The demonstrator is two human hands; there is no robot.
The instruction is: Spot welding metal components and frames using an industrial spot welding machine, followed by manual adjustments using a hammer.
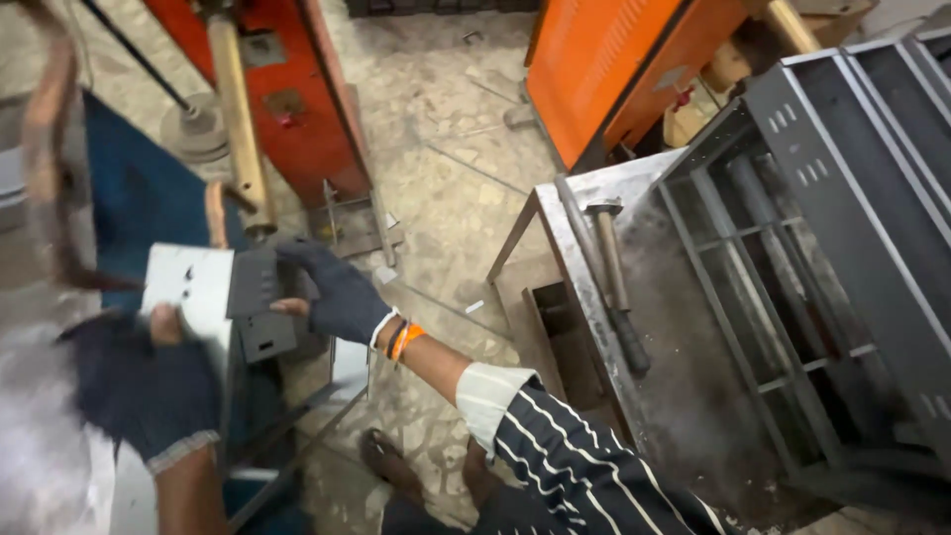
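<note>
Both gloved hands grip a small punched metal bracket [223,297]: the left hand [149,381] with fingers closed on its pale face, the right hand [337,292] on its dark side.

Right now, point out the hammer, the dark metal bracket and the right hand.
hammer [612,282]: head view, on its handle's middle.
dark metal bracket [260,287]: head view, on its perforated face.
right hand [337,292]: head view, on the gloved back.
</note>
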